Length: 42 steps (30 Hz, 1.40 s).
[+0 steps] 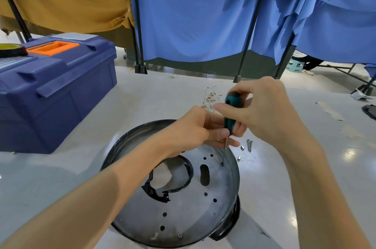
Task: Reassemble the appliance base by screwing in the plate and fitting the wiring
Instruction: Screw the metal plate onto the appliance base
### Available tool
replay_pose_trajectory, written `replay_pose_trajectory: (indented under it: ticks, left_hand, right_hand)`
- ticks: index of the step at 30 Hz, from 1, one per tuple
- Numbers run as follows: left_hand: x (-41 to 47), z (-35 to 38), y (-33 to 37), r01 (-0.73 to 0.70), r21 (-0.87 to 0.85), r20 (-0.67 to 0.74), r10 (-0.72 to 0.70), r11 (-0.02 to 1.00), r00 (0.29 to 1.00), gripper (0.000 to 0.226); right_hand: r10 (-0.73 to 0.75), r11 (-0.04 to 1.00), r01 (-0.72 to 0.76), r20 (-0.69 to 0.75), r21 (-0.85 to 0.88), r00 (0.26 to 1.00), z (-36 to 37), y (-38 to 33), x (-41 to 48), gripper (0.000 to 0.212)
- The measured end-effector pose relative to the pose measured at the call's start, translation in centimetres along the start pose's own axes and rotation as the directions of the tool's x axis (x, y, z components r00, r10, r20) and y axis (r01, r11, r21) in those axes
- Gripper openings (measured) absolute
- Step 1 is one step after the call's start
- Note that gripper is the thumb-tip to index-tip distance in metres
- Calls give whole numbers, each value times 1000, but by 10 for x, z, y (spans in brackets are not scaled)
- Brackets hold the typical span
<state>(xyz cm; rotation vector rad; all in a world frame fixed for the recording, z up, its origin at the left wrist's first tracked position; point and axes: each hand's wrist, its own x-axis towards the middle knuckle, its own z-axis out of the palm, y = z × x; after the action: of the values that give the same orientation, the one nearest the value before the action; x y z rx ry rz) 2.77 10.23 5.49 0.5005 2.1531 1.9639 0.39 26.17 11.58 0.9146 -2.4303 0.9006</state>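
Observation:
A round metal plate [183, 214] with several holes and a large central opening lies in the black appliance base [227, 230] on the table. A screwdriver [231, 110] with a teal and black handle stands upright, its tip on a screw [222, 164] near the plate's far right rim. My right hand [262, 112] grips the handle from the right. My left hand [195, 133] holds the lower handle and shaft from the left. Another screw [180, 234] sits in the plate's near edge. A bundle of wiring [209, 99] lies beyond my hands.
Two loose screws [249, 145] and small metal spacers [242, 148] lie right of the plate. A blue toolbox [55, 90] with an orange handle stands at the left, a tape roll [10, 49] on its lid. Blue and tan cloth screens rise behind the table.

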Motion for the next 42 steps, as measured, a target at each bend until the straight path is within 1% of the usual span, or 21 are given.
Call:
replay_pose_trajectory:
  ticks: [2,3,4,5,6,7,9,10,11,13,18,23,25,28,31,33,35,37,38,40,42]
  left_hand:
    - [-2,2,-2,31,70,-78,-25,997,997,19]
    - [-3,2,-4,45,158,-133,-24,986,991,17]
    - [-6,2,-5,64,294,-177,-12,954,984,13]
    - [-8,1,-6,93,450,-199,-1,888,980,13]
    - [-11,2,-7,130,587,-203,-10,799,979,13]
    - [-15,3,-9,168,682,-204,-36,712,978,13]
    - [-22,6,-9,213,784,-211,-73,582,975,8]
    - [-24,7,-10,219,815,-214,-73,537,974,7]
    - [-26,8,-11,217,834,-212,-69,507,975,6]
    - [-28,10,-12,204,853,-200,-61,480,978,5]
    - [-31,11,-14,179,836,-168,-67,519,983,4]
    - [-32,9,-17,180,852,-187,-35,492,982,4]
    - [-32,9,-17,176,847,-187,-28,502,982,4]
    - [-33,7,-17,164,830,-181,-22,533,983,3]
    - [-31,9,-17,135,828,-171,17,544,985,11]
    - [-28,13,-17,106,844,-150,41,525,988,20]
    - [-26,18,-18,64,882,-100,52,466,994,28]
    - [-24,22,-19,27,922,-53,55,387,997,31]
    - [-23,23,-19,18,936,-38,50,353,998,30]
    - [-23,26,-21,13,948,-25,34,317,999,27]
    - [-21,28,-20,17,951,-26,26,309,999,26]
  right_hand:
    - [50,999,-50,-36,-8,998,6,1,2,34]
    - [74,997,-74,-36,-20,997,9,2,3,38]
    - [90,995,-91,-34,-41,995,12,2,2,41]
    - [102,993,-104,-34,-58,994,14,3,2,45]
    - [115,991,-116,-33,-62,993,16,3,1,48]
    - [128,990,-129,-29,-58,991,18,4,0,50]
    - [147,988,-148,-32,-53,989,17,6,-2,51]
    - [152,986,-154,-42,-58,988,16,8,-3,52]
    - [157,985,-160,-52,-60,986,14,10,-4,53]
    - [168,984,-171,-62,-45,984,11,11,-5,54]
    - [180,983,-182,-44,-35,983,8,10,-6,57]
    - [167,985,-168,-47,-27,985,4,9,-6,55]
    - [158,987,-159,-76,-12,985,-1,7,-7,52]
    - [139,990,-132,-158,54,978,-13,8,-8,46]
    - [165,983,-142,-234,113,958,-24,13,-10,41]
    - [193,977,-162,-258,135,947,-28,19,-10,36]
    - [244,958,-201,-214,204,946,-31,26,-9,26]
    - [298,927,-263,-97,265,950,-29,34,-8,16]
    - [318,918,-298,-35,262,947,-25,38,-9,13]
    - [355,914,-361,69,183,932,-12,49,-12,15]
    - [382,913,-402,194,74,903,3,58,-16,20]
